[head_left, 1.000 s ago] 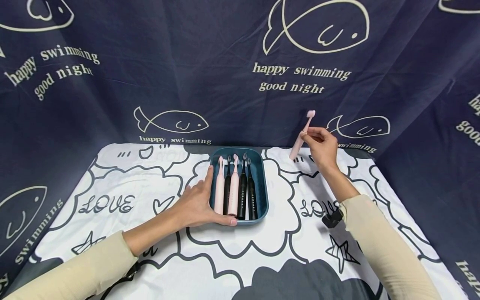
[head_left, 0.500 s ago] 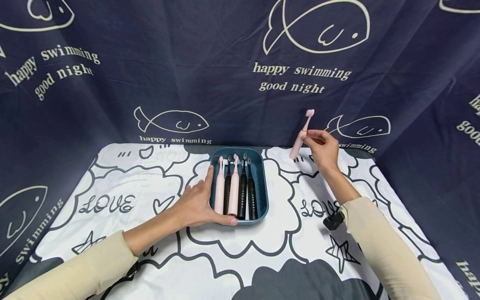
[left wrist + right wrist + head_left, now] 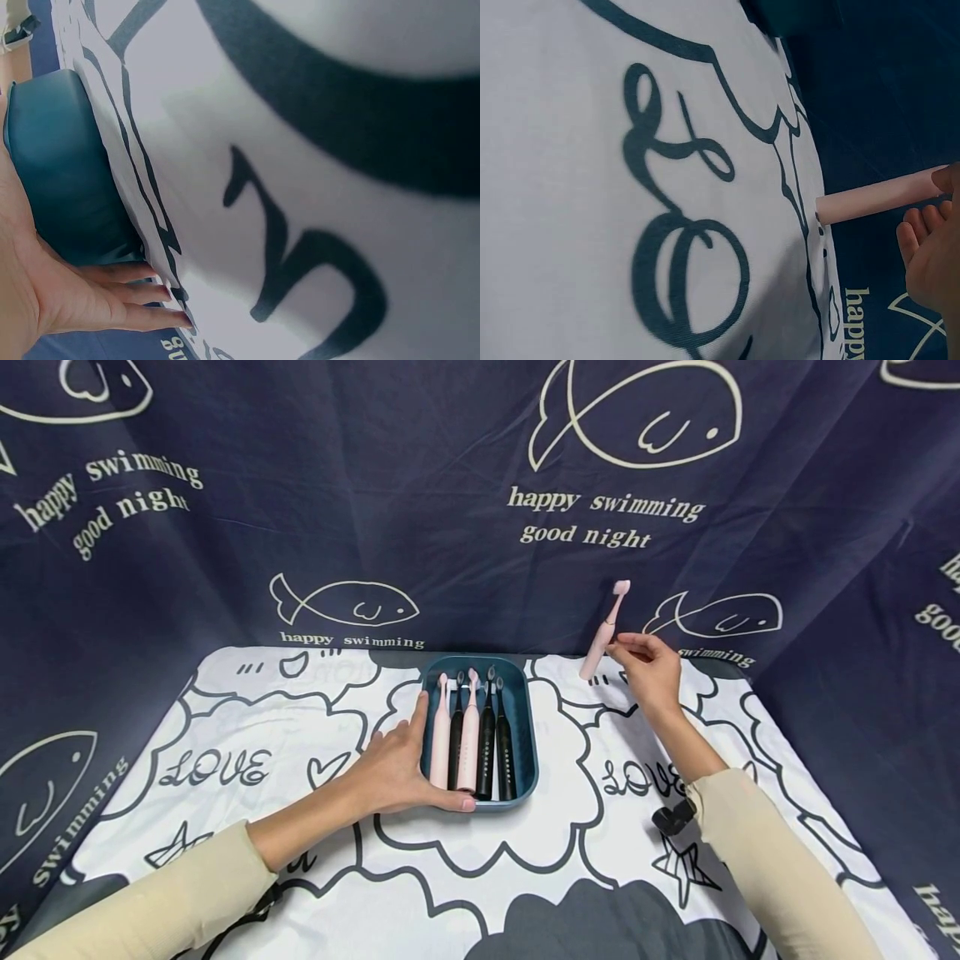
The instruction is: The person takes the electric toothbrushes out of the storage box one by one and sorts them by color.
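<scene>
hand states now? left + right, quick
Left hand: open, straight fingers resting against the dark teal plastic tray.
Right hand: fingertips pinching the pink electric toothbrush, which stands on the table.

Backdrop: a dark navy curtain (image 3: pixel 450 460) hangs behind and wraps round both sides, creased in soft folds.
Backdrop print: white outline fish with the words "happy swimming good night", repeated across the cloth.
Worktop: a flat worktop (image 3: pixel 247 827) under a white cloth.
Cloth print: dark outlined clouds, stars, hearts and the word "LOVE".
Light: even and bright, with faint soft shadows on the cloth.
</scene>
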`<action>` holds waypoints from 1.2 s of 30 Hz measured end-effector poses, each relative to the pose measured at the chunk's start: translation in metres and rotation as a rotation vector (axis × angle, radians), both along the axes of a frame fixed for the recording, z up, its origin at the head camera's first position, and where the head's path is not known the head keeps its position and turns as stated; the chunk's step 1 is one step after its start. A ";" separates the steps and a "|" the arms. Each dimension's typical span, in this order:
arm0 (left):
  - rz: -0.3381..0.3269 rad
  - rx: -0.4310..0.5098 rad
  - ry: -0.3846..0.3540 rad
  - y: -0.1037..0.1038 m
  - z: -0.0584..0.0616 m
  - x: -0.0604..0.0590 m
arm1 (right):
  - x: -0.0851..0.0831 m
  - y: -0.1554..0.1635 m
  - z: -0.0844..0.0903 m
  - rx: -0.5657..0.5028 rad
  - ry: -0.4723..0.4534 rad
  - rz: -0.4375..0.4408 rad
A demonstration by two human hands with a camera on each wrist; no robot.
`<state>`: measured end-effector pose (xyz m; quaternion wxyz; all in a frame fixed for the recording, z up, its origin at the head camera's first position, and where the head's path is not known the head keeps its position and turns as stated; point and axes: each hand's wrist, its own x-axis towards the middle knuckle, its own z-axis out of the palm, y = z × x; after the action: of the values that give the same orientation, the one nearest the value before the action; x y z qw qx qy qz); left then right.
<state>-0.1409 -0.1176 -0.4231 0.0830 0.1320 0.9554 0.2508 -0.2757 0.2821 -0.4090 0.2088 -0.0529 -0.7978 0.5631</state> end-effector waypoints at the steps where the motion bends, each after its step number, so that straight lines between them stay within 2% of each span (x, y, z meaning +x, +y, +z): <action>1: 0.000 -0.001 -0.001 0.000 0.000 0.000 | 0.001 0.000 -0.001 0.002 -0.005 0.002; 17: 0.001 0.007 -0.012 0.000 0.001 0.001 | 0.015 0.001 -0.007 0.062 -0.113 0.062; 36: 0.005 0.003 -0.010 0.000 0.000 0.001 | 0.028 -0.025 -0.003 0.052 -0.098 0.202</action>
<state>-0.1404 -0.1174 -0.4228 0.0869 0.1284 0.9549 0.2532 -0.2474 0.2575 -0.4116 0.1131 0.0056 -0.8228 0.5570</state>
